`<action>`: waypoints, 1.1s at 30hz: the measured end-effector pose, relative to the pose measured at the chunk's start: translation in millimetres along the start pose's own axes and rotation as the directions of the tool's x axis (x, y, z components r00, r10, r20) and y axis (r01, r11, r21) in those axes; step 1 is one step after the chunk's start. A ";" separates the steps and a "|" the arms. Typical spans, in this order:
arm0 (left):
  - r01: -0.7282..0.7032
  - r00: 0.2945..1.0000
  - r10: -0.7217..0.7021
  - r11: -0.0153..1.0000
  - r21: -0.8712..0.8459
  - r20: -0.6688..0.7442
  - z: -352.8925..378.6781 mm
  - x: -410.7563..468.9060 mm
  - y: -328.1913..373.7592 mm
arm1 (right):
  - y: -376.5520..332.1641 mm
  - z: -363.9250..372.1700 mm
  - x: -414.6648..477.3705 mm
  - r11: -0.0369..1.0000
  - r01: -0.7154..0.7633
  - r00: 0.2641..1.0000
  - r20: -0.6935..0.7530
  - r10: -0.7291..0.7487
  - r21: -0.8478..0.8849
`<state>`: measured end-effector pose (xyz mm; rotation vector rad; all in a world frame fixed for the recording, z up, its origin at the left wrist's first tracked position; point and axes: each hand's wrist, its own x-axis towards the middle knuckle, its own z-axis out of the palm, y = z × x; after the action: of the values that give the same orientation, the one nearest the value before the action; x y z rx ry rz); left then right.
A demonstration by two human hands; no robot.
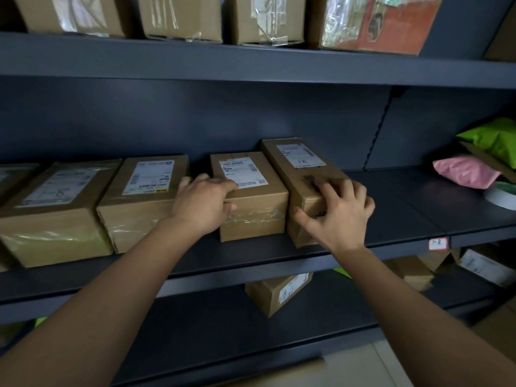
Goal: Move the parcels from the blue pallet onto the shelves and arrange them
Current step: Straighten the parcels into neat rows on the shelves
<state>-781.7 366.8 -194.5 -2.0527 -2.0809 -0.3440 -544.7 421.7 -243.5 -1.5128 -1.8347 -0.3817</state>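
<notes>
Several brown cardboard parcels stand in a row on the middle shelf (391,208) of a dark grey rack. My left hand (202,202) grips the near left corner of a small labelled parcel (254,216). My right hand (339,213) clasps the near end of a long narrow parcel (296,166) marked "3-1", which stands touching the small one on its right. To the left stand two more labelled parcels: one (139,202) beside my left hand and a larger one (53,216) wrapped in tape. The blue pallet is out of view.
The shelf's right half is bare up to a pink bag (463,171), a green bag (491,138) and a tape roll (502,195). The upper shelf (251,65) holds several boxes. A box (279,291) lies on the lower shelf. A tag (438,243) marks the shelf edge.
</notes>
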 end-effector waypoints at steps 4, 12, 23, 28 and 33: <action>0.006 1.000 -0.006 1.000 0.004 -0.008 -2.5 -5.8 -6.2 | -2.7 0.6 -2.3 1.000 0.023 1.000 -0.020 -0.023 0.003; 0.022 0.999 -0.022 1.000 -0.021 0.029 -2.4 -14.7 -9.8 | -4.3 0.2 -8.7 0.998 0.045 0.999 -0.022 -0.046 -0.036; 0.210 0.975 -0.218 0.967 0.145 0.039 -22.1 -37.1 -53.3 | -30.2 0.4 -3.5 0.992 0.118 0.993 -0.007 -0.119 -0.051; 0.222 0.971 -0.232 0.963 0.152 0.051 -19.8 -46.8 -63.6 | -32.3 3.6 -1.8 0.991 0.136 0.991 -0.015 -0.136 -0.013; 0.203 0.978 -0.207 0.968 0.151 0.014 -17.8 -47.4 -60.2 | -34.4 2.8 -2.4 0.987 0.152 0.988 0.003 -0.153 0.049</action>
<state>-841.5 315.6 -193.4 -1.7749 -2.2689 -0.1828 -577.8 412.5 -239.9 -1.3467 -1.9571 -0.4018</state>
